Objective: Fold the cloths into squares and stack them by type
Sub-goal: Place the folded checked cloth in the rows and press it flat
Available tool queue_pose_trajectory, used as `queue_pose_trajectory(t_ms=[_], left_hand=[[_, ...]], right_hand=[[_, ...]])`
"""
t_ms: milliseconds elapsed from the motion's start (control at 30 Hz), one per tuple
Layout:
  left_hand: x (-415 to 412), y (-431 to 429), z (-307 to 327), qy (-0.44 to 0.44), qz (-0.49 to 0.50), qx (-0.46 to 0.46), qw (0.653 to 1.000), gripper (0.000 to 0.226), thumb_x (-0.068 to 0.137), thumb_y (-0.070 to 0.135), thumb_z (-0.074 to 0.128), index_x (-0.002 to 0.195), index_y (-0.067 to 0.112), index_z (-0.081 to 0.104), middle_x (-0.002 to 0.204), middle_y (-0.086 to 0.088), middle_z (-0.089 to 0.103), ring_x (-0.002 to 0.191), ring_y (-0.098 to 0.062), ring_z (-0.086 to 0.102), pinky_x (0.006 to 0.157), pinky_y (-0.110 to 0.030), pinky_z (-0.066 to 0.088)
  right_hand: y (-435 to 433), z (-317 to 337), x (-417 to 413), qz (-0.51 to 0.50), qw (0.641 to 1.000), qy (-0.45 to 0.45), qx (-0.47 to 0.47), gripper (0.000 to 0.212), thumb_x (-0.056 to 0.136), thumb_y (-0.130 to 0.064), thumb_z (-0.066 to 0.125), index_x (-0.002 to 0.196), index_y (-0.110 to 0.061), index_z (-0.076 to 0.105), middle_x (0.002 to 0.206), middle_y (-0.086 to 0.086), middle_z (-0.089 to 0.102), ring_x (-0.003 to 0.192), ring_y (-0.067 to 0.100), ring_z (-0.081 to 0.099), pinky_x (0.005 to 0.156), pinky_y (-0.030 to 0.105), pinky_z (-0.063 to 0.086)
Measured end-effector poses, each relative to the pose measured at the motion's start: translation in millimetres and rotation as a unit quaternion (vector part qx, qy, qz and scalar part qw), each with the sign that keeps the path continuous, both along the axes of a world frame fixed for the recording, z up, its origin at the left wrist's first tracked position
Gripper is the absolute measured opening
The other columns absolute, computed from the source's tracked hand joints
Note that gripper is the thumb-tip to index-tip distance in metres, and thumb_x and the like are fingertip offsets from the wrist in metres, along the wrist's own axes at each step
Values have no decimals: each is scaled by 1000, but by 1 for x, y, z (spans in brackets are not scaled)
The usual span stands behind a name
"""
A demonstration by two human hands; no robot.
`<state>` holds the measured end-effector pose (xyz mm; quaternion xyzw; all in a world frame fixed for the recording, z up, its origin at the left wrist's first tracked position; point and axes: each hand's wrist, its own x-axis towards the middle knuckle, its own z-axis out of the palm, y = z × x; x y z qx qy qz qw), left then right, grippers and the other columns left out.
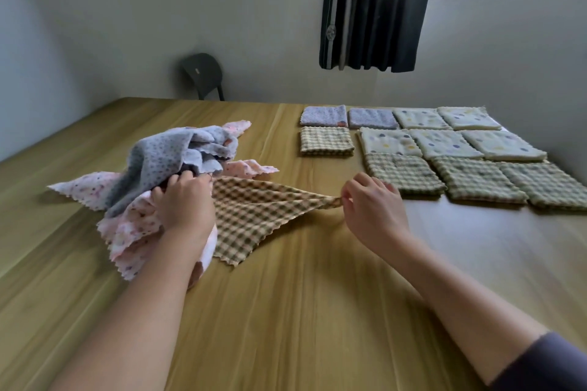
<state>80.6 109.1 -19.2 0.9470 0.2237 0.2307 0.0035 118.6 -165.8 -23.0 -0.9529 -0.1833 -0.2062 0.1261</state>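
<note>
Right hand (pixel 374 209) on taut, zigzag-edged checked cloth (pixel 251 213)

No legible text, number or brand was recorded. A small pale label (pixel 197 70) on the dark chair (pixel 206 63) was too small to read. Round emblems (pixel 331 32) on the curtain (pixel 381 9) carried no readable characters.

Cloth heap (pixel 165 168) on the table's (pixel 317 311) left, folded squares (pixel 444 149) in rows at far right
</note>
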Motion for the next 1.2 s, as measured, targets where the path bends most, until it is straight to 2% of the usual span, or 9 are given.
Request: queue_pose_trajectory(t_ms=[233,367,467,533,700,833,967,1100,1200], left_hand=[[-4,4,5,14,23,9,1000,23,87,11,57,108,18,66,112,-13,59,109,-34,49,93,-48,32],[3,-12,3,-46,-92,7,995,20,83,9,60,99,14,70,106,-11,64,98,-35,56,83,-46,38],[7,-27,1,-9,-222,-17,975,36,79,27,52,109,19,70,121,-5,63,112,-31,55,93,-50,40],[6,-36,1,63,-260,1,963,57,75,45,38,125,29,60,138,5,51,131,-21,40,108,-54,22],[9,-43,5,142,-231,36,962,59,85,25,44,143,33,36,151,12,32,142,-13,19,113,-58,-2],[7,-27,9,126,-145,71,979,63,87,5,41,142,33,36,147,10,37,133,-16,32,113,-55,12],[1,-10,10,128,-93,87,984,56,89,11,46,140,33,40,142,6,42,129,-22,36,113,-55,14],[4,-19,9,63,-173,57,981,56,81,3,44,132,25,52,141,3,47,132,-20,36,113,-54,10],[5,-38,6,57,-285,21,957,57,80,22,31,134,25,50,140,4,50,134,-15,38,114,-48,8]], right_hand=[[-40,4,-12,-77,996,-31,28,14,92,-20,49,90,-13,61,95,3,60,85,29,57,74,36,34],[-39,2,-16,-44,994,-32,94,3,83,-14,57,84,-12,56,88,5,60,78,30,57,71,37,40],[-27,-1,-20,95,989,33,104,28,83,-20,56,110,-16,59,107,3,61,95,24,59,79,36,47],[-18,-5,-22,151,985,74,39,43,88,-23,54,131,-25,50,126,0,56,111,19,53,92,37,46],[-14,-5,-16,140,988,60,41,13,84,-11,56,94,-12,66,97,3,58,86,23,58,70,35,49],[-29,-1,-15,103,991,38,71,6,76,-8,62,78,-13,60,83,0,55,70,20,53,57,34,47],[-46,8,-15,64,995,13,73,10,73,-3,60,71,-11,57,77,1,54,65,21,46,51,25,30],[-52,6,-16,69,996,20,50,10,73,-3,59,72,-13,60,78,-1,54,69,17,46,52,15,19],[-48,1,-17,89,995,28,23,8,73,-7,58,75,-14,63,81,0,58,75,19,51,60,23,27]])
